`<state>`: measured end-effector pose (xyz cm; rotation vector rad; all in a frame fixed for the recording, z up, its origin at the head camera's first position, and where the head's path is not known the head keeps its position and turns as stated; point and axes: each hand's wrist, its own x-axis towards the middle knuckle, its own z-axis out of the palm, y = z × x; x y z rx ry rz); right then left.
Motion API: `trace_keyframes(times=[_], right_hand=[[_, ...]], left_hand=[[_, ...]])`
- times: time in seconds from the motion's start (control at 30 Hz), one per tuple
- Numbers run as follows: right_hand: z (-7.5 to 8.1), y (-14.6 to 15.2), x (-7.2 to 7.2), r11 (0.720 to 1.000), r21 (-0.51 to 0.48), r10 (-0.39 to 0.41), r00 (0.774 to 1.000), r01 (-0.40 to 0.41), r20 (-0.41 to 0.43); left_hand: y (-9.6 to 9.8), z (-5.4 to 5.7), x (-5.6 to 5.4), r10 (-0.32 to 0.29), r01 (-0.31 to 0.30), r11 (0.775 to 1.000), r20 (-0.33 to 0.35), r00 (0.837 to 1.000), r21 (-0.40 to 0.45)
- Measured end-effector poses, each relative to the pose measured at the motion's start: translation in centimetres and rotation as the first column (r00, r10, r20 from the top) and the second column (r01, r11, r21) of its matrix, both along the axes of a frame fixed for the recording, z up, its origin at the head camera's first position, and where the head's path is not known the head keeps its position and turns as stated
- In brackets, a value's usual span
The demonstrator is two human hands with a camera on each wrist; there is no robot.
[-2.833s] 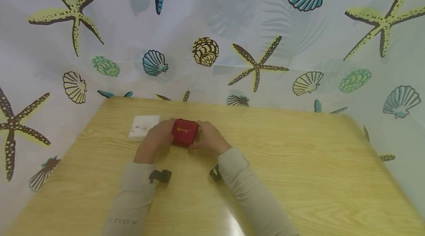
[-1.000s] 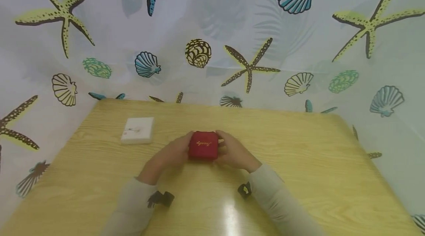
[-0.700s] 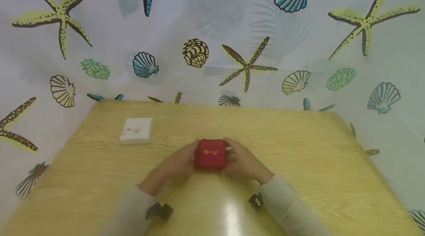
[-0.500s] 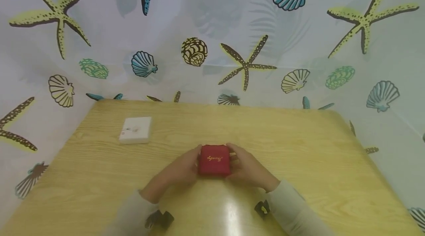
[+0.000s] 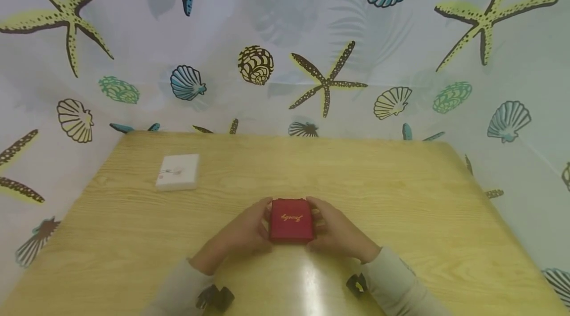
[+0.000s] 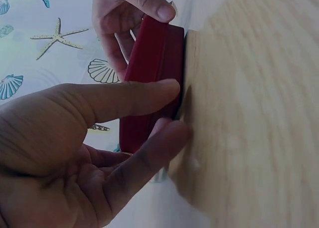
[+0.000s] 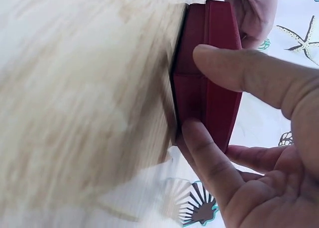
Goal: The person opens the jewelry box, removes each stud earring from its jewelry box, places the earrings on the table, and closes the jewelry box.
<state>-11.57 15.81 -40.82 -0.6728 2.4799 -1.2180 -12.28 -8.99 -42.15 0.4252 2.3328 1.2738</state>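
Left fingers (image 6: 142, 160) and right fingers (image 7: 212, 160) curled round opposite edges of red box (image 5: 291, 222), tabletop (image 5: 231, 187) between it and white box (image 5: 178, 171).

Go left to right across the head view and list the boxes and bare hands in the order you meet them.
The white box → the left hand → the red box → the right hand.

One left hand (image 5: 249, 233), one right hand (image 5: 335, 233). One red jewelry box (image 5: 291, 227), one gold word (image 5: 292, 217) on it. One white box (image 5: 179, 172). Two pale sleeves (image 5: 398, 281). Two black wrist-worn devices (image 5: 222, 298). One wood-grain table (image 5: 401, 197).
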Motion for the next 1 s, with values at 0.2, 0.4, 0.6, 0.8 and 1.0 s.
trace_keyframes(times=[0.2,0.4,0.6,0.8,1.0], right_hand=[[0.5,-0.1,0.2,0.997,0.071,-0.027,0.998,0.03,-0.05],[1.7,-1.2,-0.1,0.969,0.228,-0.074,0.99,0.1,-0.118],[2.4,-3.0,-0.9,0.952,0.307,0.046,0.983,0.011,-0.177],[2.6,-4.1,-1.4,0.937,0.35,0.078,0.984,-0.018,-0.158],[2.7,-4.8,-1.8,0.921,0.387,0.096,0.985,-0.034,-0.141]], left_hand=[[-0.1,-0.6,-0.3,0.012,-0.012,0.999,0.003,1.0,0.034],[-0.2,-0.8,-0.3,0.013,-0.014,0.997,0.021,1.0,0.076],[-0.3,-1.3,-0.5,0.033,-0.038,0.994,0.051,0.998,0.1],[-0.6,-1.5,-0.5,0.033,-0.042,0.991,0.069,0.997,0.127],[-0.7,-1.7,-0.6,0.044,-0.05,0.99,0.049,0.998,0.132]])
